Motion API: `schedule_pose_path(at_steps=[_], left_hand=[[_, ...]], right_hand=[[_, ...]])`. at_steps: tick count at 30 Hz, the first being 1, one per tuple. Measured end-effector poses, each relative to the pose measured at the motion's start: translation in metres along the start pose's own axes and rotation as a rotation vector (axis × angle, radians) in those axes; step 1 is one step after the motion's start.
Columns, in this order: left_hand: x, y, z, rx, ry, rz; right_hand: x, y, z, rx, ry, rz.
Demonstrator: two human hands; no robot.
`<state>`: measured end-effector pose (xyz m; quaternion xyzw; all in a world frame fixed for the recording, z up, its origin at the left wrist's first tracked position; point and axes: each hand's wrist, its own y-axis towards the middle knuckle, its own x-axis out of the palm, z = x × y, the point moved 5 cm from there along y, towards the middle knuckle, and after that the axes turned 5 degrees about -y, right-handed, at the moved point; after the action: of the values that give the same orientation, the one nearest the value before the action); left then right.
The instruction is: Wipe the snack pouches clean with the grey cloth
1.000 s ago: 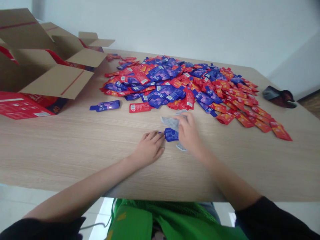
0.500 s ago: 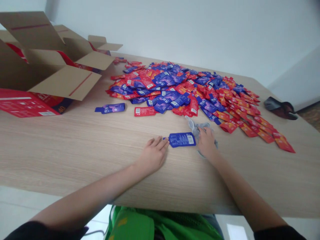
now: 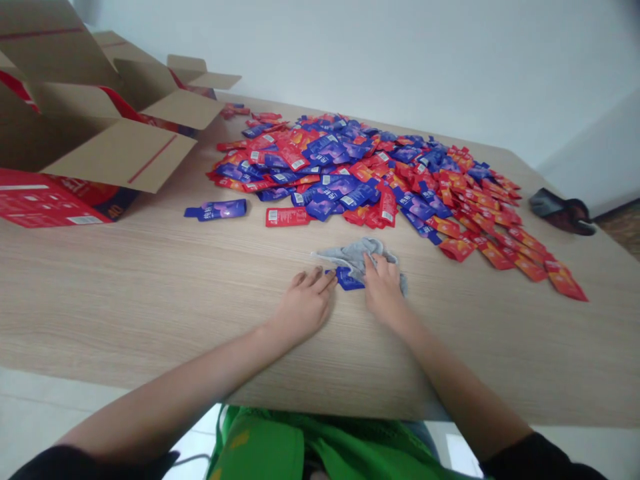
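Observation:
A blue sachet [image 3: 348,279] with a narrow neck lies flat on the table in front of me. My left hand [image 3: 306,301] rests with fingers stretched out, their tips pressing the neck down. Over the sachet's right part lies a crumpled grey cloth [image 3: 354,255], which hides that end. My right hand [image 3: 385,288] is closed on the cloth and bears on it from above.
Behind my hands spreads a large heap of red and blue sachets [image 3: 325,167]. A single blue sachet [image 3: 220,209] and a red one [image 3: 287,217] lie before it. Open cardboard boxes [image 3: 120,150] stand at left; a dark, shiny object [image 3: 560,210] lies far right.
My right hand has moved left with the grey cloth, which now covers the sachet's right part. My left hand stays on the sachet's neck. The view has shifted slightly.

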<state>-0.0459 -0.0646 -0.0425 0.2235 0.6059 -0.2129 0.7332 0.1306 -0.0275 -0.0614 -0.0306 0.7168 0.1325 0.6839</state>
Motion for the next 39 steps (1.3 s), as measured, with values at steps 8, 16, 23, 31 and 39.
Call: schedule_pose_path(at_steps=[8,16,23,31,39], left_hand=[[0.003,0.000,0.000,0.010,-0.004,-0.005],[0.000,0.001,0.001,-0.005,0.012,0.012],[-0.004,0.004,0.004,0.004,0.008,-0.028],[-0.029,0.052,0.000,-0.103,-0.140,-0.022],[-0.018,0.096,-0.014,-0.145,-0.241,-0.071]], right_hand=[[-0.026,0.014,0.033,0.107,0.193,0.231],[-0.008,0.024,-0.056,-0.237,0.019,-0.025],[-0.001,0.014,0.034,0.071,-0.081,-0.026],[-0.031,0.005,0.078,0.178,-0.043,0.082],[-0.056,0.029,0.044,-0.064,0.244,-0.082]])
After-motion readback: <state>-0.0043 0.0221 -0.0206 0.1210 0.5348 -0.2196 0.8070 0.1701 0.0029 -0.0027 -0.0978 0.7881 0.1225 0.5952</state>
